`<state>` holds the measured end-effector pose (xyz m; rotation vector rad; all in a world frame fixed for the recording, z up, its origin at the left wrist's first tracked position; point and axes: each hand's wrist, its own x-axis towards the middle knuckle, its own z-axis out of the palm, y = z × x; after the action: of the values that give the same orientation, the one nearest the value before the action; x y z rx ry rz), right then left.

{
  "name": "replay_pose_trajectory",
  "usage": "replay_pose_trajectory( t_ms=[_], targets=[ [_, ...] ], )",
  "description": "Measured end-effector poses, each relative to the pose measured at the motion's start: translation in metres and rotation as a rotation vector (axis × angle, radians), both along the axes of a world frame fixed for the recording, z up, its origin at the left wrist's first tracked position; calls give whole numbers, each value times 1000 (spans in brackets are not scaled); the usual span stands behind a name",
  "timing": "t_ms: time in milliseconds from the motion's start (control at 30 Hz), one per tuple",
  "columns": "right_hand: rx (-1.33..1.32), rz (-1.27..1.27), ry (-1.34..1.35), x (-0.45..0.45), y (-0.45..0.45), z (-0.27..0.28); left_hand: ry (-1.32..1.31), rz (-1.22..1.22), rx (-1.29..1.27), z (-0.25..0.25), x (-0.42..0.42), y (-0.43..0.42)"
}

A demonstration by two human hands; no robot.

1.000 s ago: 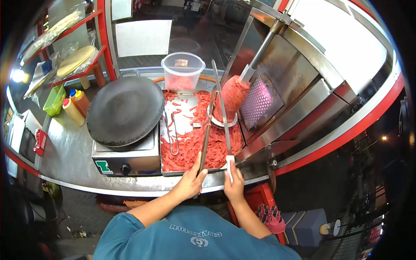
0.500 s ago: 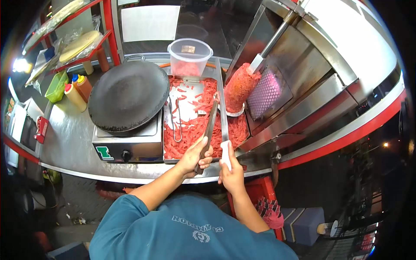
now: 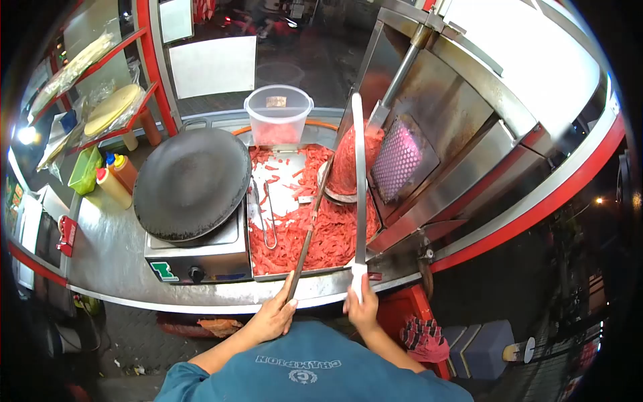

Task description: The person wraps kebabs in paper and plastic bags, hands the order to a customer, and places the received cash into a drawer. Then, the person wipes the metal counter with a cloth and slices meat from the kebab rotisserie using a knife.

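Note:
My right hand (image 3: 362,309) is closed around the white handle of a long knife (image 3: 361,208). Its blade points up, passing in front of the red meat cone (image 3: 343,167) on the vertical spit; I cannot tell if they touch. In my left hand (image 3: 273,316) is a long dark bar (image 3: 307,249), slanting up and to the right over the meat tray. Its far end reaches the left side of the cone's base. Red meat strips (image 3: 295,248) cover much of the metal tray, and metal tongs (image 3: 273,231) lie among them.
Left of the tray, a black round griddle (image 3: 191,184) sits on a burner (image 3: 224,258). A clear bucket (image 3: 278,117) stands behind the tray. Sauce bottles (image 3: 114,187) and a green basket (image 3: 85,171) are at far left. The grill housing (image 3: 442,100) rises at right.
The knife has swung up, its blade now standing before the meat cone. Both hands have moved lower in view, and the left hand's bar now reaches the cone's base. The view has shifted.

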<state>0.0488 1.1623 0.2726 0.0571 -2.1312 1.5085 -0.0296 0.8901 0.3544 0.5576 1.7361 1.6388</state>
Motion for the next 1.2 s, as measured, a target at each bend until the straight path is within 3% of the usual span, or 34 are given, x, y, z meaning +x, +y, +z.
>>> replay_pose_trajectory(
  t_ms=[133,233,367,400,433,700,800,900,1000,1100,1167,1200],
  targets=[
    [-14,-38,15,8,2,-1,34,-12,-32,1,-3,5],
    [66,-71,-25,-59,-3,56,40,7,-27,-5,-2,15],
    [535,-251,171,-23,-3,28,40,4,-33,1,-12,30],
    [482,-250,3,12,-1,2,48,10,-30,-1,-14,30],
    [533,-260,147,23,-5,-7,58,19,-21,-4,-15,33],
    [541,-279,-14,-47,-10,65,36,86,20,1,-22,52],
    [597,-301,-84,18,-4,24,-18,84,113,-8,-36,59],
    [474,-243,-92,60,-12,13,-159,91,276,-5,-43,67],
    [482,-176,-202,0,-12,62,-376,68,488,4,-45,73],
    [502,-124,15,-63,-21,88,-603,104,654,5,-52,83],
    [-179,13,-549,-33,-46,116,-703,118,702,-1,-51,81],
    [-233,83,-470,-10,-44,89,-696,88,713,-6,-49,74]
  ],
)
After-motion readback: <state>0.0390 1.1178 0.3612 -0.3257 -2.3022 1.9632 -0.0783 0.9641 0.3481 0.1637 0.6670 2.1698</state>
